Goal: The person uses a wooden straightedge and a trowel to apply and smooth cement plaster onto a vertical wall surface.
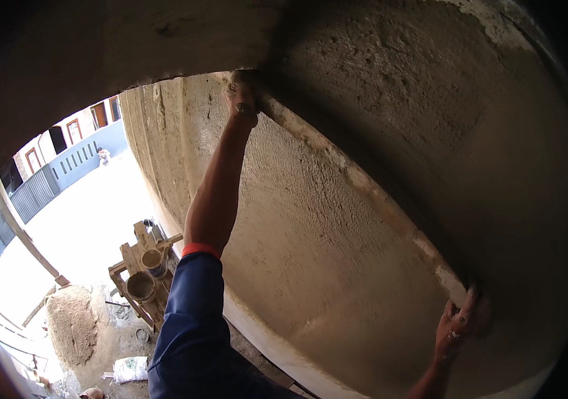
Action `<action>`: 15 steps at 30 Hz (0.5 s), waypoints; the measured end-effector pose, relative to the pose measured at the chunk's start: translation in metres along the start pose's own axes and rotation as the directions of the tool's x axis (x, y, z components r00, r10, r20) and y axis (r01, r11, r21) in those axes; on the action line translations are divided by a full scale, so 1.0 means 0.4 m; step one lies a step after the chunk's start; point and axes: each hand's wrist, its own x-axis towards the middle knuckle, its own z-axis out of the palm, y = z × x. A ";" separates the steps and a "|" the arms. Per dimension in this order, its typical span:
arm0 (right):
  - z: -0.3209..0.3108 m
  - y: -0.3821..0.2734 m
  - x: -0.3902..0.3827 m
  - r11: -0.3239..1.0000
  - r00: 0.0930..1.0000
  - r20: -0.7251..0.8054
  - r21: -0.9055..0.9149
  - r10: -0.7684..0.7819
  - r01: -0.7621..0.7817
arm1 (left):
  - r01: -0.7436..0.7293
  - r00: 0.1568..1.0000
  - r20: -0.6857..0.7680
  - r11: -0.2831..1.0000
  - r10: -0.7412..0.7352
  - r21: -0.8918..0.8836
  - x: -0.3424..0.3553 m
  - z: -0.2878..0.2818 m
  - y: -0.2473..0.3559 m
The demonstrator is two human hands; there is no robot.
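A broad plastered wall [297, 233] rises before me; a long, plaster-crusted bar [358, 178] slants across it. The person's left hand [242, 100] is clamped on the bar's upper end, the right hand [458, 327] gripping its lower end, well apart.

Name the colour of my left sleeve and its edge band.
The left sleeve is dark navy blue, its edge band orange-red; both show best in the head view.

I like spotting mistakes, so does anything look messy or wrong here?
The grey plaster wall has a rough, pitted patch toward the upper right, odd beside its smoother area. The long, thin, mortar-crusted bar looks bowed too, but the wide lens bends straight edges, so I can't tell if it really is.
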 end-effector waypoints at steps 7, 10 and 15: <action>-0.004 0.263 -0.072 0.987 0.991 0.059 -0.114 0.120 -0.112 | -0.115 0.987 0.128 0.982 0.096 0.150 -0.118 0.018 -0.141; 0.030 0.440 -0.130 0.987 0.987 0.026 -0.010 0.161 -0.161 | 0.006 0.991 0.131 0.994 -0.020 0.108 -0.272 0.090 -0.139; 0.023 0.683 -0.188 0.984 0.991 0.021 -0.126 0.129 -0.125 | 0.046 0.999 -0.021 0.968 -0.042 0.247 -0.533 0.191 -0.128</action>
